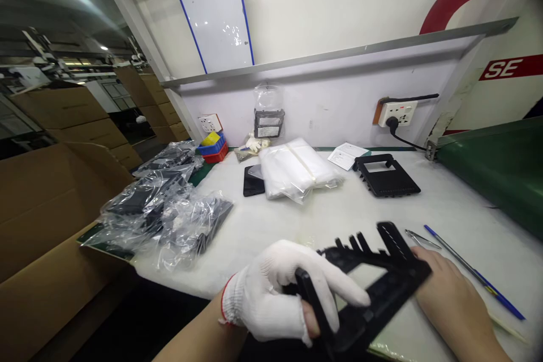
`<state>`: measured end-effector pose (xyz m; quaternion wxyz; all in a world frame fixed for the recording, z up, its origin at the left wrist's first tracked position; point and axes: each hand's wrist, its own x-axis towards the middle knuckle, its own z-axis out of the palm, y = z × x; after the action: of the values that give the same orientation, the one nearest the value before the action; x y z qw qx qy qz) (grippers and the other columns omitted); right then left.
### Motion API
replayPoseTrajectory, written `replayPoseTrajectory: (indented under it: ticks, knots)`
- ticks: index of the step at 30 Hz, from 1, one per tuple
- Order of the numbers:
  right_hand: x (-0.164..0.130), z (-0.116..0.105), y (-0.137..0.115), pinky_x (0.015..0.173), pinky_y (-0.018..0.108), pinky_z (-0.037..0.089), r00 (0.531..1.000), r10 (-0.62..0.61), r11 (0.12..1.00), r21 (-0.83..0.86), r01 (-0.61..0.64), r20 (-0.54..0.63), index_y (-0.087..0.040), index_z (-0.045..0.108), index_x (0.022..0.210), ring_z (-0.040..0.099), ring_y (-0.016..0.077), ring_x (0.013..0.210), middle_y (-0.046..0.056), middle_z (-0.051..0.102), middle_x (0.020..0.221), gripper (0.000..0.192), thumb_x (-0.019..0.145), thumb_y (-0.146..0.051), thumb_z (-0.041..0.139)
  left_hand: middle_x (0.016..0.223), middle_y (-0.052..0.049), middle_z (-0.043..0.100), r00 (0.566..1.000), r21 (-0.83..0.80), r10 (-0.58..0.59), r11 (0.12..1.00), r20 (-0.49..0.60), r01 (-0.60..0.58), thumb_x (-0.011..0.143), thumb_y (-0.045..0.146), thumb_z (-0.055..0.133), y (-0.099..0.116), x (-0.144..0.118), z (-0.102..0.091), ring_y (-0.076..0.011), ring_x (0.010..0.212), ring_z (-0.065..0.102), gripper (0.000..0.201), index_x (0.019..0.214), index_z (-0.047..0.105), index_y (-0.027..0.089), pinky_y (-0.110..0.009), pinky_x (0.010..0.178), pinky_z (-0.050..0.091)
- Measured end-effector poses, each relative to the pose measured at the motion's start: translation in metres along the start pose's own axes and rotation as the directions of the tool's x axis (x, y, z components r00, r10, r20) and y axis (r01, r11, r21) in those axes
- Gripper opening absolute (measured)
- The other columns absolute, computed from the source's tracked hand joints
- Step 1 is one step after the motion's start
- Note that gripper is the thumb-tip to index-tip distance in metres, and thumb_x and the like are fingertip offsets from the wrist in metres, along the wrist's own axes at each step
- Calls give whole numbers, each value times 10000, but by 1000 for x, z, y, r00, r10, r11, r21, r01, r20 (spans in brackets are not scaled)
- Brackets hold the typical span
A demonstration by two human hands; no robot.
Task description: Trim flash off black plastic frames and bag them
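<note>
A black plastic frame (382,300) with a rectangular opening and prongs along one side is held tilted above the front of the table. My left hand (288,288), in a white glove with a red cuff, grips its left side, the bare thumb tip showing. The gloved index finger lies across the opening. At the frame's right end is my bare right hand (449,294), its fingers mostly hidden behind the part. Right of that hand lie a blue pen (475,271) and metal tweezers (422,238).
Several bagged black parts (156,203) are piled at the left, beside an open cardboard box (55,249). Clear plastic bags (297,169) lie stacked mid-table. Another black frame (387,176) rests at the back right, near a plugged-in socket (396,113) and a green surface (496,164).
</note>
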<state>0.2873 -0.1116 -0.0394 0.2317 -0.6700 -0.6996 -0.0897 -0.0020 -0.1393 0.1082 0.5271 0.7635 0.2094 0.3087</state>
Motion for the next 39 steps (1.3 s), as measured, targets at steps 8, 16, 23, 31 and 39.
replayPoseTrajectory:
  ticks: [8,16,23,31,39]
  knots:
    - [22,-19,-37,549,268,439,973,-202,951,259,168,110,-219,516,876,612,164,693,24,629,844,211,907,-249,309,1105,-58,650,989,878,-16,460,-144,135,746,202,549,-89,33,8,-230,876,637,103,801,626,160,-391,773,495]
    - [28,-2,-57,477,251,323,930,-281,940,262,218,236,-220,480,737,548,138,551,-18,596,695,197,896,-256,371,1153,-55,621,993,895,-42,430,-112,120,783,214,523,-116,32,13,-232,902,603,112,834,603,155,-400,775,467]
    - [32,1,-57,462,236,269,922,-269,947,252,199,281,-215,464,710,498,122,520,-27,561,673,208,891,-268,376,1135,-40,630,995,906,10,415,-95,82,800,222,502,-119,33,12,-216,852,607,108,808,588,159,-377,737,467]
    - [32,3,-58,463,240,229,913,-256,954,236,185,318,-212,477,725,461,116,519,-27,544,684,200,888,-272,380,1136,-40,632,994,903,64,427,-92,56,788,211,518,-124,32,13,-207,863,603,84,817,585,169,-368,746,460]
    - [31,2,-58,460,250,192,902,-286,953,192,233,324,-207,488,720,458,114,525,-24,552,712,199,889,-265,401,1151,-46,624,994,897,55,437,-97,63,801,228,514,-127,31,13,-205,880,598,93,823,585,172,-368,752,450]
